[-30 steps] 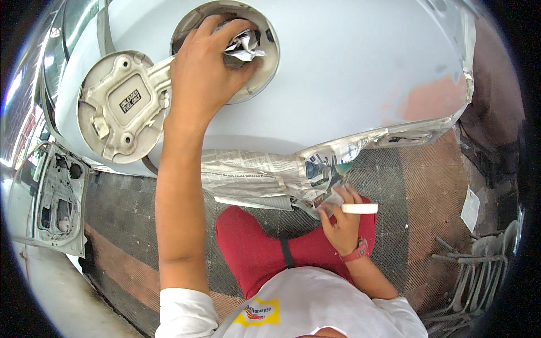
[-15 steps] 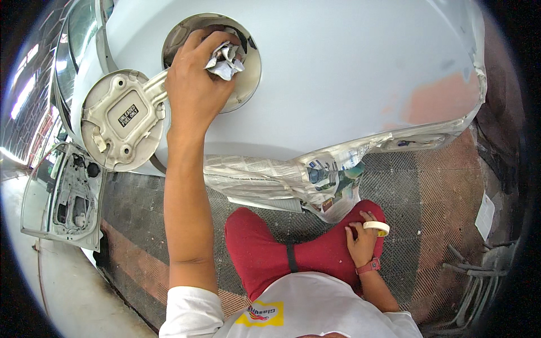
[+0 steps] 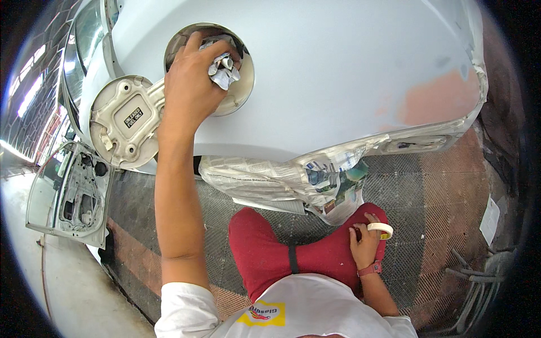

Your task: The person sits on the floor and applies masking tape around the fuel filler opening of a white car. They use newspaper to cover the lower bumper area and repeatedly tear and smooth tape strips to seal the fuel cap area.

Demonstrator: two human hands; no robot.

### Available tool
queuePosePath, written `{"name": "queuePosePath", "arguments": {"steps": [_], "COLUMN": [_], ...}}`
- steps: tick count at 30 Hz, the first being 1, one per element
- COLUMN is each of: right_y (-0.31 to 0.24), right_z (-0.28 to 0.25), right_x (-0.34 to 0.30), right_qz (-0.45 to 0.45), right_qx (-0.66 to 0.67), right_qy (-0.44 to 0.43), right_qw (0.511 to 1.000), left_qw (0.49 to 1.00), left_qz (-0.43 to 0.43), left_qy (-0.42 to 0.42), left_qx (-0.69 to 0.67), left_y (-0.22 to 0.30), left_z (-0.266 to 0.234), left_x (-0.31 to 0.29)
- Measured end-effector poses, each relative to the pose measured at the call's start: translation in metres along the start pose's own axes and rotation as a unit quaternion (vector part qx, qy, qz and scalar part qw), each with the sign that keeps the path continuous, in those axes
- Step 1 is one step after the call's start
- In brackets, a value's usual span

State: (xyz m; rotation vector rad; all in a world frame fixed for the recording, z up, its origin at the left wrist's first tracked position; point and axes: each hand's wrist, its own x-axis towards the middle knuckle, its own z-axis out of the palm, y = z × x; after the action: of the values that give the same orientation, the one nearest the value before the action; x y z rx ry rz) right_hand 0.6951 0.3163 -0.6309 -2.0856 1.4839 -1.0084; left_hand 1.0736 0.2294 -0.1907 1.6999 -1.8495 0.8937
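Observation:
My left hand (image 3: 194,76) reaches into the round fuel filler recess (image 3: 243,93) of a grey-primed car panel (image 3: 315,67). Its fingers are closed round a crumpled wad of newspaper (image 3: 224,72), part of which hides behind them. Left of my wrist, the hinged fuel filler flap (image 3: 125,127) hangs open with its bare inner side showing. On my right thigh rests my right hand (image 3: 366,245), fingers curled at a roll of masking tape (image 3: 381,226). That cream ring sticks out past the fingers on the right.
Newspaper masking (image 3: 253,180) lines the panel's lower edge, hanging close to my knees. A detached car door (image 3: 70,197) stands at the left. Bent grey tubes or hoses (image 3: 479,276) lie at the lower right, near a white sheet (image 3: 490,219). Ribbed matting (image 3: 394,186) covers the floor.
My left hand has shifted slightly inside the recess with the newspaper, and more of the wad shows between its fingers. The view has moved a little. My right hand stays on the thigh.

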Motion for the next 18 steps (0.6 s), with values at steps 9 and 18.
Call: {"name": "queuePosePath", "arguments": {"steps": [9,18], "right_y": [-0.001,0.000], "right_z": [0.000,0.004], "right_x": [0.001,0.003], "right_qz": [-0.004,-0.011], "right_qx": [-0.008,-0.012], "right_qy": [-0.002,-0.009], "right_qw": [1.000,1.000], "left_qw": [0.999,0.998], "left_qz": [0.012,-0.016], "left_qy": [0.017,0.052], "left_qx": [0.035,0.040], "left_y": [0.001,0.007], "left_z": [0.003,0.017], "left_x": [-0.002,-0.006]}}
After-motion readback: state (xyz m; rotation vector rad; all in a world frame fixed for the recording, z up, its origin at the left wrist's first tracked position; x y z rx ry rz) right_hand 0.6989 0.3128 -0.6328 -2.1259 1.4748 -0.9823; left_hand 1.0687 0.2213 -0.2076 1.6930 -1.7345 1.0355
